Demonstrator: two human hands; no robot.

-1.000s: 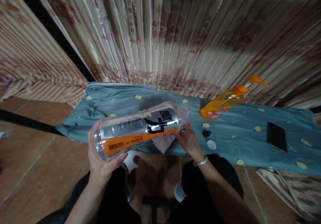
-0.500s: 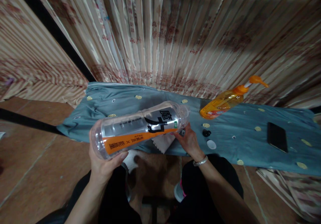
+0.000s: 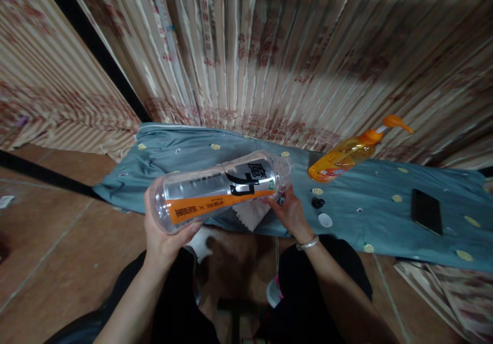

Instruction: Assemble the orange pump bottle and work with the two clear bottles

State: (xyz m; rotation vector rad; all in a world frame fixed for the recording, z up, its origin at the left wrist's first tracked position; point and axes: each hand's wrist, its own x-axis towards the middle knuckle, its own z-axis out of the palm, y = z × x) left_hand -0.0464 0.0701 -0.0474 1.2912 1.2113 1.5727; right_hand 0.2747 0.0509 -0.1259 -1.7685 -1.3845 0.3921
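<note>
A large clear plastic bottle (image 3: 215, 190) with a silver and orange label lies tilted across my hands, its neck to the right and slightly higher. My left hand (image 3: 164, 236) is wrapped round its base, thumb along the lower side. Closed at the shoulder near the neck is my right hand (image 3: 288, 211), with some fingers hidden behind the bottle. The bottle's mouth has no cap on it. Below the bottle, beside my right fingers, shows a pale cloth (image 3: 251, 215) with a scalloped edge; whether those fingers also touch it I cannot tell.
An orange pump bottle (image 3: 342, 159) stands on the narrow green-covered table (image 3: 354, 236). Near it lie a small black object (image 3: 317, 203), a white round lid (image 3: 325, 220) and a black phone (image 3: 425, 211). A striped curtain (image 3: 269, 67) hangs behind.
The bottle and my left hand have shifted slightly right and up in the view, partly with the camera's own movement. My right hand keeps nearly the same place and both grips stay closed.
</note>
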